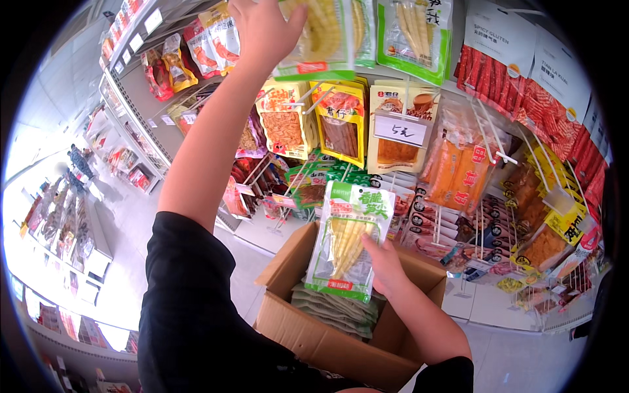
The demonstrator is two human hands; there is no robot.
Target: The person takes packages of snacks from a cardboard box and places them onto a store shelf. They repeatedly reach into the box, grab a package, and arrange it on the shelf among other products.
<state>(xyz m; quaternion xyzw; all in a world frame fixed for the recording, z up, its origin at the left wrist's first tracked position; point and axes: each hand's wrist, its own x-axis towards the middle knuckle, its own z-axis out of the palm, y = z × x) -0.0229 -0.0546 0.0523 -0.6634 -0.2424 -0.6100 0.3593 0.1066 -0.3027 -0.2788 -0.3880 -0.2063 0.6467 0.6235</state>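
My right hand (385, 267) grips a clear plastic pack of pale bamboo shoots (350, 245) with green edging, thumb across its front. That pack is tilted slightly above an open cardboard box (295, 319). Inside the box lies a stack of similar flat packs (334, 309). High up, my left hand (268, 29) reaches to the display rack, its fingertips cut off by the picture's top edge. Its thumb overlaps a blurred green-edged bamboo shoot pack (319, 37); whether the hand holds it is unclear. Another such pack (413, 39) hangs to the right.
Metal display hooks (319, 100) jut out between hanging snack packs (341, 127). A handwritten price card (400, 130) hangs in front. Large red-and-white packs (496, 59) fill the upper right. At far left, people (81, 164) stand in the aisle beside a low display (64, 226).
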